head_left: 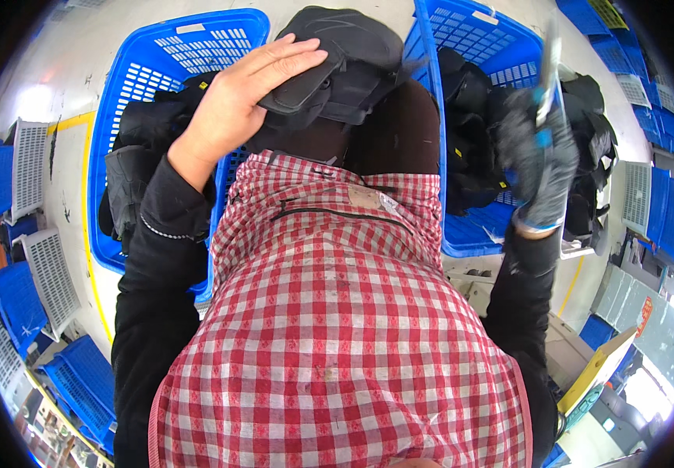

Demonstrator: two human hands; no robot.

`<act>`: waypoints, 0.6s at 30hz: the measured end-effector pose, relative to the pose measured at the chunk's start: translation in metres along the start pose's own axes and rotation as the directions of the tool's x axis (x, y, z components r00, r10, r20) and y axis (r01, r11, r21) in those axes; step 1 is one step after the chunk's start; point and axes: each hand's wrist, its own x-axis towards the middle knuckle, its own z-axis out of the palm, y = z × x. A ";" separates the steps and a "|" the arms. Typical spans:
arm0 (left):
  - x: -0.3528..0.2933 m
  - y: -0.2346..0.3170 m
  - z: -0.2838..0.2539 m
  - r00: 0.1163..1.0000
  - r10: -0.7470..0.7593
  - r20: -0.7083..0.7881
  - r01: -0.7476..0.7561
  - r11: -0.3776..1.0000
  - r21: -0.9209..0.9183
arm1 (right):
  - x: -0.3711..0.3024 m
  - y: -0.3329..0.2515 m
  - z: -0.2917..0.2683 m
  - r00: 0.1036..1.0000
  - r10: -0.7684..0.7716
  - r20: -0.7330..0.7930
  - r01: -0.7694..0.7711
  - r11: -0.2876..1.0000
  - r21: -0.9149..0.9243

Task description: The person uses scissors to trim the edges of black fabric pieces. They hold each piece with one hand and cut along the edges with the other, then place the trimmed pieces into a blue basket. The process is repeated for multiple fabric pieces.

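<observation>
A black padded piece [360, 58], perhaps a bag or pouch with a flap, rests on my knees between two blue baskets. My bare left hand [247, 93] grips its left edge, fingers laid over the flap and thumb side at the near rim. Off to the right, above the right basket [430, 66], is my right hand [536, 160] in a dark grey glove. Its fingers are closed round a long silvery tool [549, 70] that points away from me. Motion blurs hand and tool, so the tool's kind is unclear.
The left blue basket [103, 125] holds several black pieces [130, 175]; more black pieces [469, 132] fill the right one. Blue and grey crates [48, 273] line the left side. More blue crates [668, 210] stand at right. A yellow line [87, 210] runs along the floor.
</observation>
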 end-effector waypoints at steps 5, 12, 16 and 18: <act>0.007 -0.006 0.000 0.994 0.073 0.079 -0.064 0.992 -0.108 | 0.040 -0.013 0.021 0.975 0.075 0.209 0.011 0.925 -0.380; -0.015 0.061 -0.029 0.943 -0.131 0.306 0.048 0.964 0.263 | -0.004 0.029 0.089 0.911 0.258 0.320 -0.209 0.961 -0.182; -0.010 0.119 -0.011 0.905 -0.324 0.276 0.177 0.877 0.447 | -0.029 0.029 0.095 0.940 0.265 0.214 -0.288 0.954 0.084; -0.001 0.118 0.011 0.920 -0.342 0.190 0.232 0.868 0.440 | -0.038 0.029 0.092 0.960 0.217 0.178 -0.232 0.970 0.069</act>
